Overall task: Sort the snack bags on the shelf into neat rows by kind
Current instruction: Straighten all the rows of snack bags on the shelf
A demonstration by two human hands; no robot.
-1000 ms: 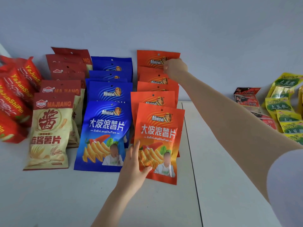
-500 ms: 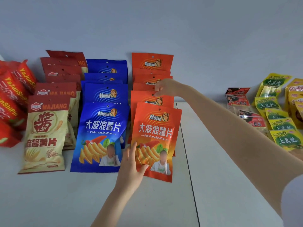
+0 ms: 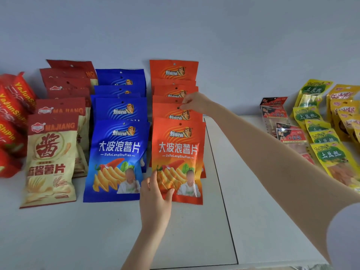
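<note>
On the white shelf (image 3: 253, 201), beside rows of red bags (image 3: 11, 114), cream bags (image 3: 50, 158) and blue bags (image 3: 116, 149), a person's left hand (image 3: 155, 193) lies flat, fingers straight, on the front orange bag (image 3: 179, 149). The right hand (image 3: 194, 103) pinches the top edge of the second orange bag (image 3: 165, 114). Squaring this row appears the step in hand; the looser yellow packs (image 3: 329, 152) likely come next.

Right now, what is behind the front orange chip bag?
More orange bags of the same kind, overlapped back toward the wall. Only their top strips show; each bag in front covers the rest. The right hand pinches one top edge.
</note>
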